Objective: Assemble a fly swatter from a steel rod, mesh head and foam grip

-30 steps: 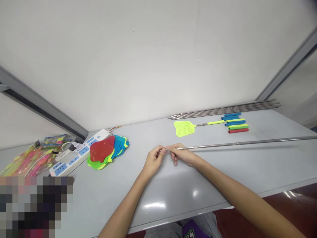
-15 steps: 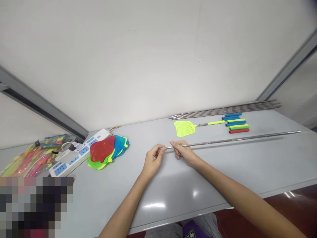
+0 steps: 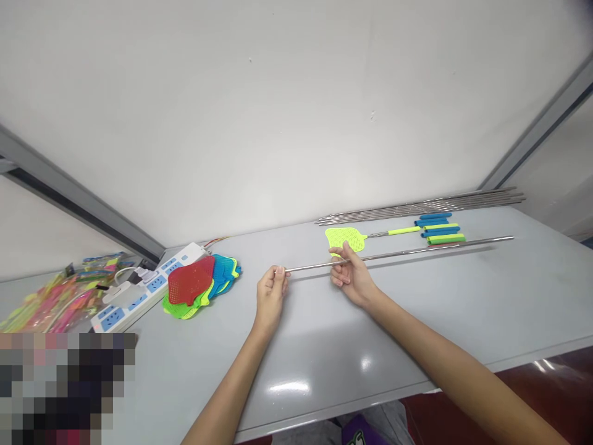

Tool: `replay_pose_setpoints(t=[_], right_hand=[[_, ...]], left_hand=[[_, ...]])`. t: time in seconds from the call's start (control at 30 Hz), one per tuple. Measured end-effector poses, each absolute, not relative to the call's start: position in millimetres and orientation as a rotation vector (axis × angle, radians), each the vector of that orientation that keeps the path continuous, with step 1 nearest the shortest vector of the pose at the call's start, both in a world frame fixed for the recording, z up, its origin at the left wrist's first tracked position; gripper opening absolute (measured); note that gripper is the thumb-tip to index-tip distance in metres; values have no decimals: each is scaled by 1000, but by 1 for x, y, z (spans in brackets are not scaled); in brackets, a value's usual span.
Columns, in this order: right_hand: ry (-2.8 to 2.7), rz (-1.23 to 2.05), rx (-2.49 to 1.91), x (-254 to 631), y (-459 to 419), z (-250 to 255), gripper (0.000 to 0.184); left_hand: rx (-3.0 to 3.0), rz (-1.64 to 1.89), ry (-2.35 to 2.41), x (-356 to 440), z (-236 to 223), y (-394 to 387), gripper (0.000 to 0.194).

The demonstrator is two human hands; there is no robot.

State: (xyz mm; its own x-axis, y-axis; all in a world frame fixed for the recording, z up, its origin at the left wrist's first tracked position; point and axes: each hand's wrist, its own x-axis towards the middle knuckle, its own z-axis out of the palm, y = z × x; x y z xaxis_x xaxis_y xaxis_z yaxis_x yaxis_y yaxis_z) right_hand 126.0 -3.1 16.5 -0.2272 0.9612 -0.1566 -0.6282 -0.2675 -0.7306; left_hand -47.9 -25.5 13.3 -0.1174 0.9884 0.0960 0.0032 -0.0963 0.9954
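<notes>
Here we are at a long grey table (image 3: 417, 327) set against a white wall (image 3: 296, 111), and the action is right in the middle of it. Over on the left sit bags of bright plastic pieces (image 3: 60, 303), then a white power strip (image 3: 132, 295), with a pile of red, green and blue swatter heads (image 3: 194, 284) lying up against it. Along the back edge, a bundle of steel rods (image 3: 417, 207) lies flat, running nearly parallel to the wall. In front of that bundle there's a finished yellow-green fly swatter (image 3: 345, 238) and a tidy stack of colored foam grips (image 3: 440, 225).

Now, the star of the show: a single steel rod (image 3: 417, 252), held up in both hands, its long axis running almost straight across the table. Its far tip points right and slightly away, ending just in front of the foam grips, while its near end points left. The left hand (image 3: 271, 296) has that near end pinched closed between thumb and fingers. Further along, the right hand (image 3: 352, 276) is closed on the rod too, with the rod passing between thumb and fingers, right in front of the swatter's head.
</notes>
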Motion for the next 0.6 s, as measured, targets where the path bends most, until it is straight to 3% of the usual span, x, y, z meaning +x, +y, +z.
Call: replay_pose_setpoints(t=[0.27,0.6], right_hand=[[-469,1640,-703,130,7,7,36],[-709,1576,-793,125,0,10,36]], left_hand=[[1019,1444,1210,-55,9,-21,24],[823,1522,1126,-55,13,-19,20]])
